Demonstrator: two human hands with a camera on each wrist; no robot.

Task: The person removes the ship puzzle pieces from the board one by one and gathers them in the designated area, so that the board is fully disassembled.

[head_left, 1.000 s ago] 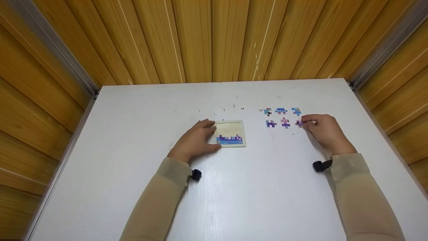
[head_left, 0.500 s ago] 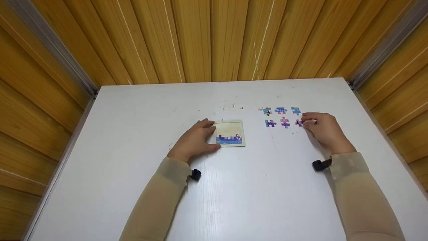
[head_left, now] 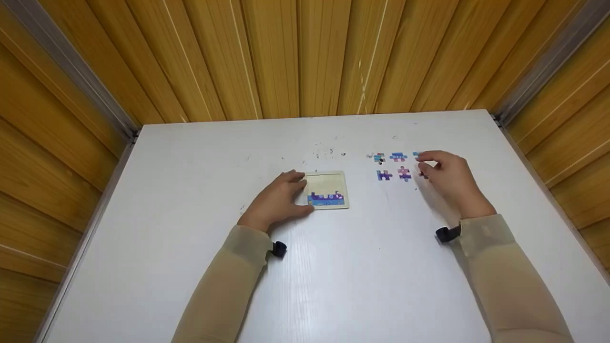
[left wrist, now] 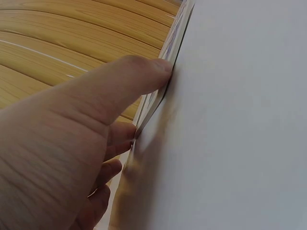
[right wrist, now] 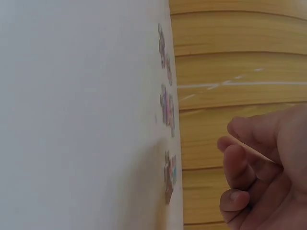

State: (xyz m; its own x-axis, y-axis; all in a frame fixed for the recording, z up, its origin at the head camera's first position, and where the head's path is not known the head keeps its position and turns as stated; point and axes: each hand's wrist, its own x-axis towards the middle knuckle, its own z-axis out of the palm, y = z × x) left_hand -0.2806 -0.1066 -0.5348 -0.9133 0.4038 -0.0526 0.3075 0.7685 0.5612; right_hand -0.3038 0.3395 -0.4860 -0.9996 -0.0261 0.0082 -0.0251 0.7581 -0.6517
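My left hand (head_left: 279,197) grips the left side of a small cream puzzle tray (head_left: 347,190), thumb at its near edge and fingers toward its far edge. In the left wrist view the thumb presses against the edge of the tray (left wrist: 156,98). Along the tray's lower part lies a strip of blue and purple joined pieces (head_left: 326,199). My right hand (head_left: 450,178) hovers over the right end of the loose jigsaw pieces, thumb and forefinger apart and holding nothing. It partly covers a purple piece (head_left: 422,175) and a blue piece (head_left: 416,154).
Other loose jigsaw pieces lie in two rows to the right of the tray, among them a pink and purple piece (head_left: 404,174) and a blue one (head_left: 398,156). Dark specks dot the white table (head_left: 333,276). Wood-patterned panels (head_left: 276,62) stand behind it.
My right hand has let go of the purple piece at the row's right end, lifted, and shifted slightly left and away from me. The left hand and tray stay put.
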